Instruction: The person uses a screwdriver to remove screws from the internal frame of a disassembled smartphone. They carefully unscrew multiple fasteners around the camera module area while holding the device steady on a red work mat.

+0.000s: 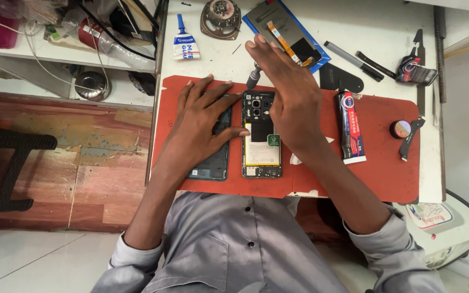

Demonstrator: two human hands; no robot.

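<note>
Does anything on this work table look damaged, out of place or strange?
Yes. The red mat has torn, chipped edges along its front, showing white underneath. The phone lies opened, its battery and boards bare, with the back cover beside it under the left hand. The right hand holds a screwdriver over the phone.

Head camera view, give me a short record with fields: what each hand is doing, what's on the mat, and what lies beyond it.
Left hand: flat on the dark back cover, thumb touching the opened phone
Right hand: over the phone's top, holding a screwdriver
Surface: red mat on a white table
On the mat: red and blue glue tube
Beyond the mat: screen panel, white glue tube, round speaker
</note>
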